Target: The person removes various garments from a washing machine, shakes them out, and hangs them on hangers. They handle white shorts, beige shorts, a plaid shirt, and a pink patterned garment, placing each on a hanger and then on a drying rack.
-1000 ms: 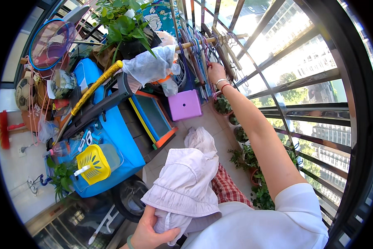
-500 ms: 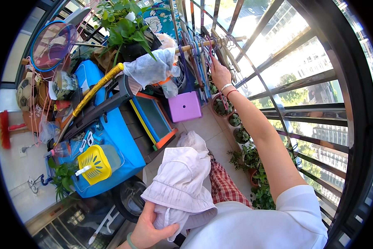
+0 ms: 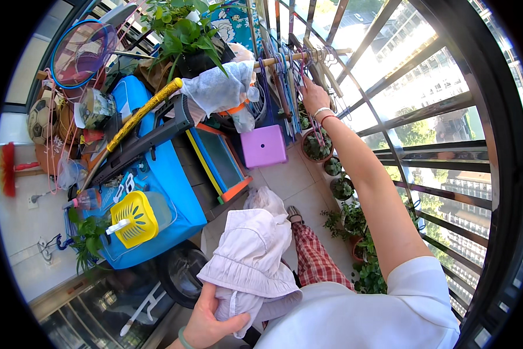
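In my left hand (image 3: 208, 321), at the lower middle, is a pale pinkish garment (image 3: 247, 250) with a gathered, ruffled edge. My thumb and fingers pinch its near end, and the bunched cloth lies in front of my body. With the arm stretched far forward, my right hand (image 3: 315, 99) reaches in among the clothes hangers (image 3: 283, 87) on a wooden rod (image 3: 268, 61). Its fingers close at the neck of a pink hanger (image 3: 316, 132), whose lower part hangs below the hand. The fingertips are partly hidden.
A purple stool (image 3: 264, 146) stands beyond the garment. Potted plants (image 3: 342, 188) line the floor by the barred railing (image 3: 447, 160) on the right. To the left, a blue covered surface (image 3: 171, 203) carries a yellow basket (image 3: 134, 218), a toy gun (image 3: 151, 142) and a gold-wrapped pole (image 3: 139, 122).
The whole view has shifted slightly. My right hand stays at the hangers, still by the pink one. My left hand keeps hold of the garment in nearly the same place.
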`<state>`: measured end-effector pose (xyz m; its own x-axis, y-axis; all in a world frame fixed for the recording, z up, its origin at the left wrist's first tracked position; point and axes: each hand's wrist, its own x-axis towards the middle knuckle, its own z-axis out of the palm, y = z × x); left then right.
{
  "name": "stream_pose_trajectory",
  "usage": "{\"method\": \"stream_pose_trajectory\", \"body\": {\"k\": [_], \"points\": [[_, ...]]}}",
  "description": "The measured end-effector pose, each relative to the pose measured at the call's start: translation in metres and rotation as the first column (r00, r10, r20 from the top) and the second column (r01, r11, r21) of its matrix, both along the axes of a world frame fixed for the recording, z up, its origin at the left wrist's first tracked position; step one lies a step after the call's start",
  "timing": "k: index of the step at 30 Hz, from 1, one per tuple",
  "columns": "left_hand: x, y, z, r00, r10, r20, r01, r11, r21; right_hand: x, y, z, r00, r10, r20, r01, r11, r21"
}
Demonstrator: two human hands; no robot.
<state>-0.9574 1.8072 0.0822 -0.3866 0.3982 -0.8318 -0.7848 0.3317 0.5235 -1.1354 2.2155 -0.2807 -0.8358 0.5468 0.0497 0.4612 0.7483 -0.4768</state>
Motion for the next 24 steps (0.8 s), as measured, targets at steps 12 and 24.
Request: {"method": "stream_pose_trajectory", "body": {"k": [12, 24], "points": [[0.000, -0.004, 0.001, 0.999, 0.044, -0.026, -0.045, 0.999, -0.028, -0.016, -0.057, 0.015, 0.994, 0.047, 0.099, -0.039, 0.996, -0.079], [0.008, -0.013, 0.000, 0.997, 0.076, -0.032, -0.076, 0.997, -0.007, -0.005, -0.080, 0.012, 0.985, 0.106, -0.136, -0.117, 0.990, -0.079]]}}
